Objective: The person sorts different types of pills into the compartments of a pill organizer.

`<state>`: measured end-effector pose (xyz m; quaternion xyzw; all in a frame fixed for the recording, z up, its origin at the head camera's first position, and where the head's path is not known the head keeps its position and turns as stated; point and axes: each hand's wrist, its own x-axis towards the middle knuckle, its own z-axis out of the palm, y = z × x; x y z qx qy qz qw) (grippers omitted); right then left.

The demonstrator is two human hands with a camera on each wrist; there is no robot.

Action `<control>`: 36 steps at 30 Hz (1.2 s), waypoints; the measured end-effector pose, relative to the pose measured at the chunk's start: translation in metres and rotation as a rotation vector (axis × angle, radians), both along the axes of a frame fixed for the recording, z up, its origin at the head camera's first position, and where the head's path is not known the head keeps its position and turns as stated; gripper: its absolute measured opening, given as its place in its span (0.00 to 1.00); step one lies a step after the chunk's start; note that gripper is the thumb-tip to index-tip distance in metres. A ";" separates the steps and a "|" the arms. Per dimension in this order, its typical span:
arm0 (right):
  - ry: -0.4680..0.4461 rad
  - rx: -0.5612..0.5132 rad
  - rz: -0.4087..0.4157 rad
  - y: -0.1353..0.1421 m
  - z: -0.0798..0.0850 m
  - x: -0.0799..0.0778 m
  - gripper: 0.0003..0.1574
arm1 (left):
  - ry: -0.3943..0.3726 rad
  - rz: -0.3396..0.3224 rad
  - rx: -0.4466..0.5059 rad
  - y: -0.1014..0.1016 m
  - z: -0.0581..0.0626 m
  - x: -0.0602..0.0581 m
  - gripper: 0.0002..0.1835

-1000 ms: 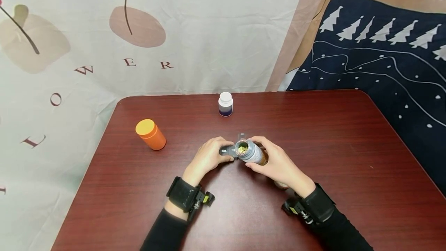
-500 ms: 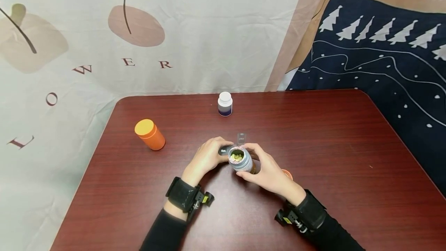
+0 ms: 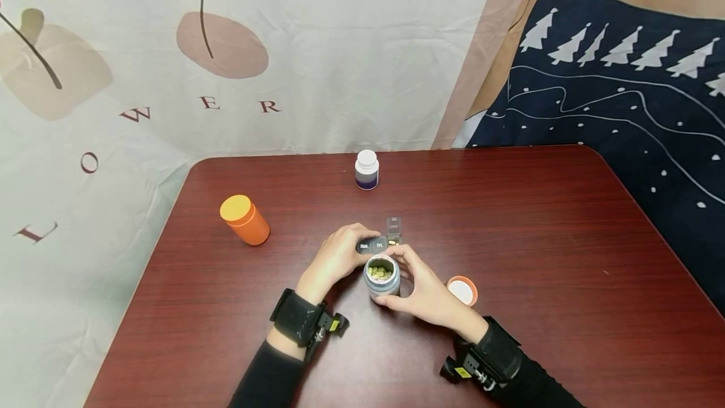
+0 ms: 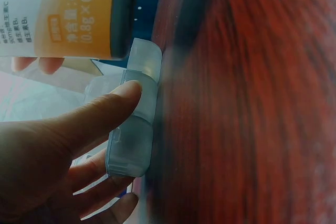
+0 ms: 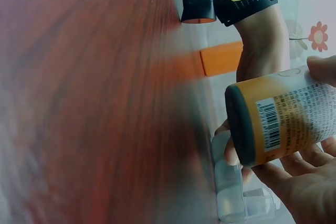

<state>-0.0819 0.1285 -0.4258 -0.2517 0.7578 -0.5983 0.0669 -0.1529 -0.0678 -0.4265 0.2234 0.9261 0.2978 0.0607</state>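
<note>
My left hand [image 3: 338, 252] holds a small grey translucent pill organizer [image 3: 372, 245] on the table, its thumb on one side and fingers on the other. The organizer's right-end compartment has its lid [image 3: 393, 226] flipped up, and something small and yellow shows inside. With thumb and fingers my right hand [image 3: 427, 294] grips an uncapped pill bottle [image 3: 374, 289], nearly upright, just in front of the organizer. Yellow-green tablets [image 3: 379, 272] fill part of it. The right wrist view shows the bottle's orange and white label [image 5: 289, 119], with its base above the tabletop.
An orange bottle with a yellow cap [image 3: 236, 208] stands at the left of the table [image 3: 566, 257]. Farther back is a white bottle [image 3: 367, 170] with a dark label band. An orange-rimmed cap [image 3: 462, 291] lies inside-up beside my right wrist.
My right hand has drawn the bottle left and nearer to me, turning it from tilted toward upright. The organizer's raised lid and the loose cap have come into fuller view. My left hand stays put.
</note>
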 end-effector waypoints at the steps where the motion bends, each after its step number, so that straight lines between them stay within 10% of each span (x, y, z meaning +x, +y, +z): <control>1: -0.003 -0.004 0.007 0.000 -0.001 0.000 0.37 | 0.003 0.000 0.001 0.000 0.000 0.000 0.22; 18: -0.037 0.023 0.062 0.003 -0.004 0.001 0.37 | 0.003 -0.003 0.001 0.001 0.003 0.003 0.23; 36: 0.046 0.291 0.093 0.013 0.005 -0.004 0.40 | -0.035 0.023 -0.082 0.004 0.003 0.006 0.24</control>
